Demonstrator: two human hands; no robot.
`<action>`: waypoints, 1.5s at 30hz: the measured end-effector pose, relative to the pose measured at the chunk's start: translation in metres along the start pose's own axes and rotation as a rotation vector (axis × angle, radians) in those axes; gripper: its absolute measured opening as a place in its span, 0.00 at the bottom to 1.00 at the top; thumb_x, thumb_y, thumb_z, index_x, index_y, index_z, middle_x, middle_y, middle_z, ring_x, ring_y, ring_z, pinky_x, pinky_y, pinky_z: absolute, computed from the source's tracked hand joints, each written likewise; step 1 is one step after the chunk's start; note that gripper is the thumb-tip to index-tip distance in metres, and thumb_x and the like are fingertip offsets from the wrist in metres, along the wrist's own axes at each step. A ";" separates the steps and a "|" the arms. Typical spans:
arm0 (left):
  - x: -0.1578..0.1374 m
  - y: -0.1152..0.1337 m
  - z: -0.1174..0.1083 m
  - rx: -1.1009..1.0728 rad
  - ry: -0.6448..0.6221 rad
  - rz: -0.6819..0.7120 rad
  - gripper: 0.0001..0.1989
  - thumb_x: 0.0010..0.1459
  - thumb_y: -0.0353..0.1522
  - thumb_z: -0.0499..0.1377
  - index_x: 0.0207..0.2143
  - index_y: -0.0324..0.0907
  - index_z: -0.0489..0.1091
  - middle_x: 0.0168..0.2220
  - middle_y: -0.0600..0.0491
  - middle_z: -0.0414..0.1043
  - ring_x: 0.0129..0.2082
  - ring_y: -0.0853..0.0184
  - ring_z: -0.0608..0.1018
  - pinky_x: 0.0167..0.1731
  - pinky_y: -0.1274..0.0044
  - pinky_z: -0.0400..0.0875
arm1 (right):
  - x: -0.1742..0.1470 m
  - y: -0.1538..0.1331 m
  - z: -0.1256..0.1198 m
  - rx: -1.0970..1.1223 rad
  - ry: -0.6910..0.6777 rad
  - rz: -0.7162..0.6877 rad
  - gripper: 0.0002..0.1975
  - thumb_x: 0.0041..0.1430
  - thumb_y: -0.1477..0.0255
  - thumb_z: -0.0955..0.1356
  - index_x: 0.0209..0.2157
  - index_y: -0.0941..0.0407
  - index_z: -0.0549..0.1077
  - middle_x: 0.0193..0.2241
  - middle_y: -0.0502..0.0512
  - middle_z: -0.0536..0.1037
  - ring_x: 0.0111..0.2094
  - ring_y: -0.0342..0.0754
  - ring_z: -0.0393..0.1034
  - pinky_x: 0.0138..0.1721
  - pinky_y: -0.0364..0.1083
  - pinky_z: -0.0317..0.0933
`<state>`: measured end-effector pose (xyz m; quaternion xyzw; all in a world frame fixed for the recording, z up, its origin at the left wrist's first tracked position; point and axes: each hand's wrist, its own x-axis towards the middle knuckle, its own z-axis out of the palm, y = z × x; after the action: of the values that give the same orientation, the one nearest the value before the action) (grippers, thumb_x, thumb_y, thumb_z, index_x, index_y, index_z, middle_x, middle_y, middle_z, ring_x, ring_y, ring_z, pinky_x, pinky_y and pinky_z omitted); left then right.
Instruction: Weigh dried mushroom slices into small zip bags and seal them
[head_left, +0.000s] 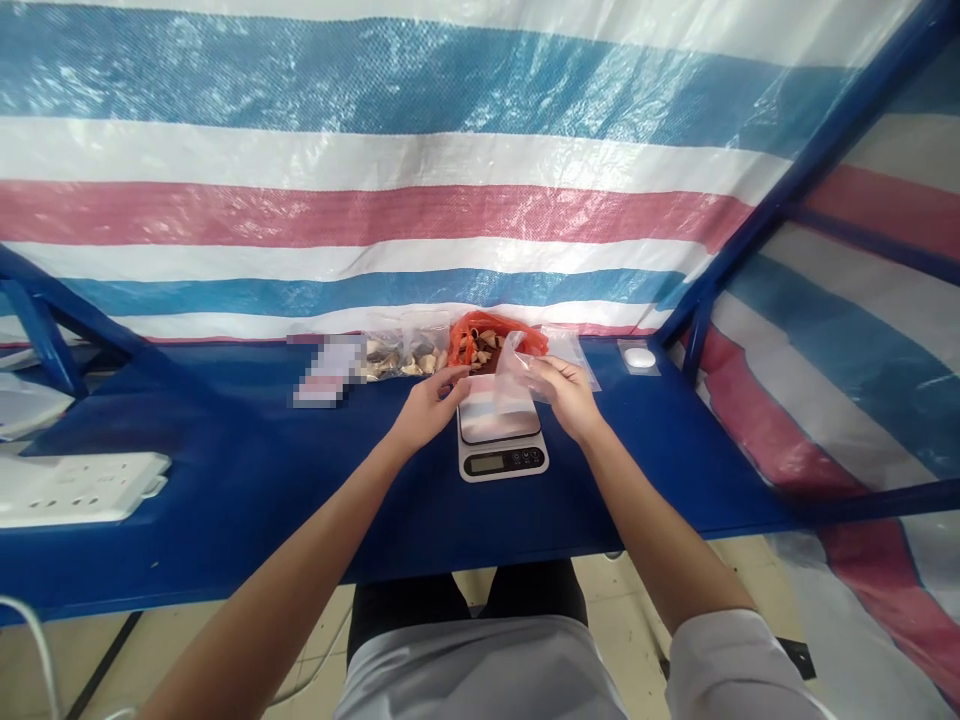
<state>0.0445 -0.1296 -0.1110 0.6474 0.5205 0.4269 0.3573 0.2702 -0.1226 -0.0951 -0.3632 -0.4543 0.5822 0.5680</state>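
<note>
My right hand [568, 396] pinches a small clear plastic bag [510, 375], which hangs over the silver plate of a kitchen scale [501, 425]. To the left of the scale plate is my left hand [430, 408], its thumb and fingers apart and nothing seen between them. Its fingertips come close to an orange plastic bag [466, 330] that lies open behind the scale. Tan and brown dried pieces [486, 345] show inside. The scale's display looks grey, and I cannot read it.
Behind my left hand lies a clear bag of dried pieces [405, 358], beside a blurred-out card [328, 372]. Flat clear bags [581, 355] rest behind my right hand. Farther right is a white round item [640, 358]. A power strip [82, 488] sits at the left.
</note>
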 end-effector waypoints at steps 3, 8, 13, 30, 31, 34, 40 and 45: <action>0.009 0.009 0.010 -0.309 -0.027 -0.143 0.26 0.55 0.49 0.66 0.48 0.41 0.78 0.49 0.45 0.80 0.48 0.56 0.80 0.50 0.68 0.75 | 0.001 0.004 0.013 0.093 -0.009 0.015 0.13 0.46 0.60 0.79 0.32 0.52 0.83 0.38 0.51 0.85 0.46 0.54 0.79 0.56 0.54 0.70; 0.013 0.022 0.011 -0.549 -0.006 -0.272 0.22 0.53 0.46 0.68 0.45 0.41 0.78 0.45 0.47 0.80 0.45 0.60 0.80 0.45 0.72 0.76 | 0.007 0.009 0.026 0.155 0.013 0.028 0.16 0.41 0.58 0.79 0.29 0.52 0.80 0.34 0.51 0.85 0.46 0.58 0.80 0.55 0.57 0.70; 0.015 0.027 0.003 -0.728 -0.084 -0.465 0.17 0.55 0.41 0.68 0.42 0.40 0.76 0.39 0.46 0.81 0.38 0.63 0.82 0.42 0.72 0.77 | 0.010 0.011 0.033 0.214 0.025 0.029 0.16 0.40 0.58 0.79 0.26 0.51 0.76 0.32 0.50 0.84 0.43 0.58 0.81 0.51 0.58 0.73; 0.024 0.017 -0.031 -0.634 0.101 -0.146 0.20 0.41 0.33 0.74 0.39 0.41 0.76 0.34 0.56 0.77 0.30 0.71 0.77 0.32 0.78 0.73 | 0.018 0.013 0.038 0.001 -0.077 0.153 0.25 0.60 0.48 0.68 0.46 0.52 0.81 0.46 0.58 0.84 0.49 0.54 0.79 0.44 0.48 0.74; 0.025 0.016 -0.035 -0.619 0.070 -0.134 0.21 0.41 0.33 0.74 0.40 0.41 0.76 0.35 0.55 0.77 0.31 0.71 0.77 0.32 0.78 0.73 | 0.020 0.009 0.041 -0.021 -0.068 0.172 0.24 0.62 0.49 0.68 0.46 0.52 0.80 0.45 0.58 0.84 0.48 0.53 0.80 0.43 0.47 0.73; 0.031 0.013 -0.045 -0.575 -0.044 -0.128 0.24 0.42 0.35 0.74 0.43 0.41 0.77 0.34 0.54 0.77 0.28 0.70 0.76 0.30 0.77 0.72 | 0.026 0.001 0.048 -0.066 -0.048 0.221 0.20 0.63 0.53 0.69 0.46 0.53 0.80 0.44 0.58 0.85 0.45 0.52 0.81 0.40 0.45 0.73; 0.040 0.000 -0.058 -0.386 -0.175 -0.120 0.21 0.45 0.37 0.72 0.43 0.41 0.79 0.30 0.54 0.76 0.24 0.70 0.73 0.31 0.74 0.71 | 0.036 0.004 0.054 -0.094 0.031 0.218 0.12 0.58 0.62 0.74 0.39 0.54 0.80 0.38 0.56 0.85 0.36 0.48 0.82 0.34 0.44 0.74; 0.046 -0.004 -0.066 -0.122 -0.248 -0.072 0.21 0.49 0.42 0.68 0.45 0.44 0.80 0.34 0.52 0.79 0.27 0.68 0.75 0.33 0.73 0.72 | 0.040 0.010 0.053 -0.136 0.086 0.178 0.07 0.54 0.71 0.75 0.36 0.55 0.80 0.32 0.52 0.83 0.32 0.46 0.80 0.33 0.44 0.75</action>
<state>-0.0139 -0.0821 -0.0812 0.6531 0.4683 0.3614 0.4728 0.2137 -0.0882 -0.0836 -0.4645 -0.4341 0.5821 0.5069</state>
